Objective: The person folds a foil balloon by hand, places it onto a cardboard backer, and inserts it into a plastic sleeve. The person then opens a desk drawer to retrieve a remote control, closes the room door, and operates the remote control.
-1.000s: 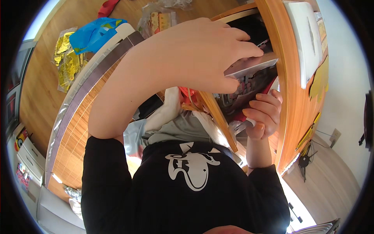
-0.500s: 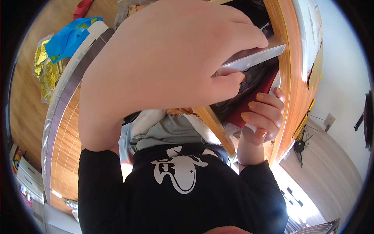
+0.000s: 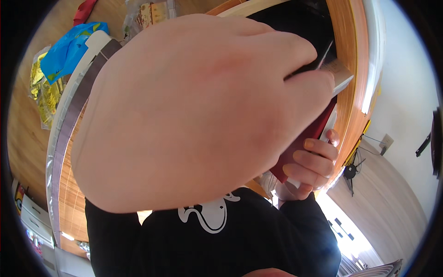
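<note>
My left hand point(image 3: 198, 111) looms large in front, its back toward me. Its thumb and fingers close on a flat brown-and-white box point(image 3: 342, 79), most of which the hand hides. A thin pale edge point(image 3: 326, 54) rises by the fingertips; I cannot tell what it belongs to. Lower right, my right hand point(image 3: 314, 161) is wrapped round a flat dark red thing point(image 3: 295, 152) with a whitish side, its kind unclear. Both hands are at a wooden compartment point(image 3: 346, 41) with a dark inside.
A blue bag point(image 3: 74, 48) and crumpled gold wrapping point(image 3: 44, 92) lie at the far left, with a red piece point(image 3: 84, 11) beyond. A packet in clear plastic point(image 3: 152, 14) lies at the top. A wall socket point(image 3: 386, 140) with cables shows at right.
My left hand has come closer and lower, covering more of the view, and its box has shifted right and down. My right hand sits slightly lower with the red thing.
</note>
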Demonstrator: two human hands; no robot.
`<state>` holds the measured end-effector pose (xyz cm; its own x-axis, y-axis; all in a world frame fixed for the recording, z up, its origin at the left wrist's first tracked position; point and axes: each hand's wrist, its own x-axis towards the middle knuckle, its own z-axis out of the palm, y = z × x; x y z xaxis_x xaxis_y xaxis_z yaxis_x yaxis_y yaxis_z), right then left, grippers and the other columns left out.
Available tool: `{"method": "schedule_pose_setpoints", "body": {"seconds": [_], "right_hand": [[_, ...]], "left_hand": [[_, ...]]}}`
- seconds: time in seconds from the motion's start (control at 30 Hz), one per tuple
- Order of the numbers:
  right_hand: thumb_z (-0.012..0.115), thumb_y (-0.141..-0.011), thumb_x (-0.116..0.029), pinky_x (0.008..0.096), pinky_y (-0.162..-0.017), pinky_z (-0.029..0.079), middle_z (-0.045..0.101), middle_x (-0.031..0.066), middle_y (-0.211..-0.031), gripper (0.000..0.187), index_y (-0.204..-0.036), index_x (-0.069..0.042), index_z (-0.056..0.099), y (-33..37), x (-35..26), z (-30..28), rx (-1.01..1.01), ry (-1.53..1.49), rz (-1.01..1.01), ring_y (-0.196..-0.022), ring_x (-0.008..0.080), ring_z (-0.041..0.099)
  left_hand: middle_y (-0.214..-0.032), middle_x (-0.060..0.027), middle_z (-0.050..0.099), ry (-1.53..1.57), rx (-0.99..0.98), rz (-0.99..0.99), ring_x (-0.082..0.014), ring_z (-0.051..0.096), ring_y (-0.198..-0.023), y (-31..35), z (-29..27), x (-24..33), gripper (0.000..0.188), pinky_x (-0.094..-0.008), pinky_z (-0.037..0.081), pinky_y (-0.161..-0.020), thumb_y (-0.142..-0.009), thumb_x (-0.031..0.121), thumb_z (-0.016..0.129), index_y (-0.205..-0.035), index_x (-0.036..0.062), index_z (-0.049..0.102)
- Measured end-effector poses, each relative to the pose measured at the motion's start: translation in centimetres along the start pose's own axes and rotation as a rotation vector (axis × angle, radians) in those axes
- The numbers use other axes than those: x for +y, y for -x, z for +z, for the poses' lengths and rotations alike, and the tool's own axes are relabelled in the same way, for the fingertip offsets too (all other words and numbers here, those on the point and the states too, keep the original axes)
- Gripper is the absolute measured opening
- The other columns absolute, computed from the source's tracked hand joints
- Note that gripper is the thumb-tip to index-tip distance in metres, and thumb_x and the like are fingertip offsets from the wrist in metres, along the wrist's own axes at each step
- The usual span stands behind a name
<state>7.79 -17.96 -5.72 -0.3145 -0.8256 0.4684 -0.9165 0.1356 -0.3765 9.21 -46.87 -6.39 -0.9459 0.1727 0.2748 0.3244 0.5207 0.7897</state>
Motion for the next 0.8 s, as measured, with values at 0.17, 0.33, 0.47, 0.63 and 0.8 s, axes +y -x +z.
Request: {"method": "schedule_pose_setpoints", "body": {"seconds": [0.17,0.33,0.47,0.63,0.8], "right_hand": [[0.034,-0.108,-0.034,0.0525,-0.115,0.029,0.067,0.0020,-0.101,0.048,-0.092,-0.019,0.076,0.3,0.9,0.2,0.008,-0.010,-0.081,-0.099,0.0226,0.062],[0.032,-0.108,-0.035,0.0527,-0.115,0.028,0.068,0.0010,-0.101,0.048,-0.097,-0.019,0.076,-0.2,0.8,0.4,-0.009,-0.048,-0.131,-0.099,0.0217,0.062],[0.039,-0.105,-0.034,0.0502,-0.114,0.028,0.068,-0.0006,-0.100,0.041,-0.095,-0.020,0.077,-0.7,-0.7,0.8,-0.042,0.035,0.000,-0.097,0.0199,0.063],[0.069,-0.083,-0.032,0.0475,-0.109,0.036,0.069,0.0034,-0.108,0.024,-0.100,-0.015,0.073,-2.8,-1.2,2.8,-0.232,0.268,0.204,-0.105,0.0230,0.066],[0.074,-0.081,-0.032,0.0472,-0.109,0.039,0.067,0.0026,-0.114,0.031,-0.107,-0.014,0.073,-2.8,-2.3,4.1,-0.103,0.376,0.184,-0.109,0.0224,0.064]], "left_hand": [[-0.127,-0.0128,0.066,-0.023,-0.030,-0.020,-0.0321,0.067,-0.108,-1.1,0.0,-0.3,0.064,-0.0402,0.054,-0.090,-0.066,0.018,0.076,-0.129,0.0120,0.068],[-0.129,-0.0134,0.065,-0.073,-0.055,-0.055,-0.0326,0.066,-0.109,2.0,-2.1,-0.6,0.065,-0.0402,0.053,-0.091,-0.066,0.018,0.076,-0.130,0.0117,0.068],[-0.130,-0.0138,0.065,-0.073,-0.064,-0.007,-0.0331,0.066,-0.111,1.7,-1.8,-0.5,0.066,-0.0403,0.053,-0.091,-0.065,0.017,0.076,-0.130,0.0115,0.068],[-0.132,-0.0143,0.064,-0.112,-0.117,0.047,-0.0336,0.065,-0.112,0.4,-0.9,1.9,0.067,-0.0403,0.053,-0.092,-0.065,0.016,0.077,-0.130,0.0111,0.068],[-0.134,-0.0140,0.064,-0.414,-0.260,0.039,-0.0323,0.067,-0.109,-0.2,-1.6,3.7,0.069,-0.0377,0.053,-0.090,-0.059,0.013,0.078,-0.127,0.0110,0.069]]}}
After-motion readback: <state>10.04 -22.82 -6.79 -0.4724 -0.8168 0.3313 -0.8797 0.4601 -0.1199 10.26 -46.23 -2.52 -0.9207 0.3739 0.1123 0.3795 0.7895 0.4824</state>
